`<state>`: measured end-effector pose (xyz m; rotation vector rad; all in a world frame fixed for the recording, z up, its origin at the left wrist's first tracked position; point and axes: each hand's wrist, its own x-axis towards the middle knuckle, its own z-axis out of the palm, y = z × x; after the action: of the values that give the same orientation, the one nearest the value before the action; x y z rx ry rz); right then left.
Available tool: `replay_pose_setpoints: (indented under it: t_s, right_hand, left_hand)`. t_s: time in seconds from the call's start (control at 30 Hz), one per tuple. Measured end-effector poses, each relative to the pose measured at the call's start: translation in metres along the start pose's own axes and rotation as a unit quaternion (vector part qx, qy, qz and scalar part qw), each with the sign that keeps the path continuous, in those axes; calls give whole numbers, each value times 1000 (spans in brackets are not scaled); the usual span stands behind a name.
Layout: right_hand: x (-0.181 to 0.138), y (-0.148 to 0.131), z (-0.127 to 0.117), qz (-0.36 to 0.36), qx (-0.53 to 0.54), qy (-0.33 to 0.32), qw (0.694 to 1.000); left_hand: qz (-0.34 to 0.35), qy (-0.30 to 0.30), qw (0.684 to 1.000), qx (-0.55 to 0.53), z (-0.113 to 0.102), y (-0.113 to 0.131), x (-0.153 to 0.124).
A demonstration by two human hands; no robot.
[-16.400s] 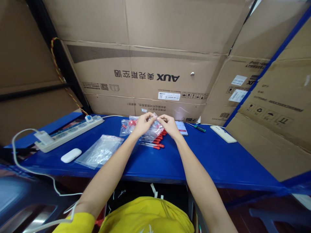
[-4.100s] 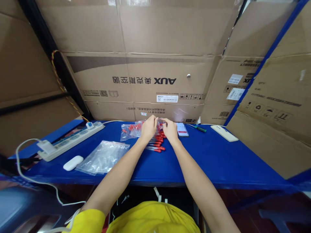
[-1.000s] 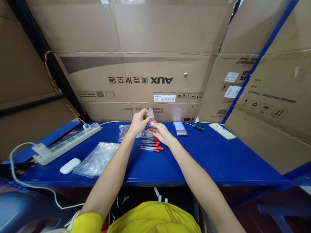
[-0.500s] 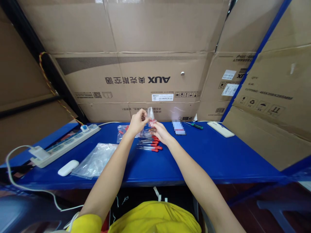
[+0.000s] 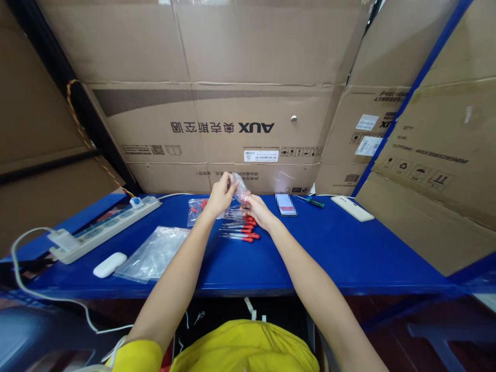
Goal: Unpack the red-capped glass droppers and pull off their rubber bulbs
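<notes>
Between my hands, above the far part of the blue table [image 5: 321, 253], is a small clear plastic bag [image 5: 240, 185] with something red at its lower end. My left hand [image 5: 221, 195] pinches the bag's upper left edge. My right hand [image 5: 257, 209] is closed on the reddish lower end; whether a dropper is inside I cannot make out. Below them lie several glass droppers [image 5: 242, 231] with red rubber bulbs, side by side, bulbs to the right. Partly behind my left wrist is a clear bag of red bulbs [image 5: 195, 209].
Flat clear bags [image 5: 157, 256] lie left of my left forearm, beside a white earphone case [image 5: 110, 265]. A white power strip [image 5: 112, 227] runs along the left. At right are a phone [image 5: 285, 204], a green screwdriver [image 5: 314, 202] and a white phone-like slab [image 5: 352, 208]. Cardboard [image 5: 217, 108] walls the back.
The small bag has tilted from nearly upright to leaning left, its top nearer my left fingers. Both hands have otherwise barely moved, and the view has shifted slightly.
</notes>
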<state>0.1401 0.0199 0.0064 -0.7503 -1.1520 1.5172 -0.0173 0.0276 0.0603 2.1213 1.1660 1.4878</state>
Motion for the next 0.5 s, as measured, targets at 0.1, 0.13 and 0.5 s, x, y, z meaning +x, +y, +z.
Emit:
replay_pose_setpoints:
  t_s: [0.1, 0.13, 0.5]
  right_hand:
    - [0, -1, -2, -35, -119, 30, 992]
    - [-1, -2, -3, -68, -177, 43, 981]
    - [1, -3, 3, -200, -298, 42, 932]
  left_hand:
    - [14, 17, 1000, 19, 4, 0, -1]
    - [19, 21, 999, 22, 5, -1, -1]
    - [-23, 118, 992, -22, 6, 1, 0]
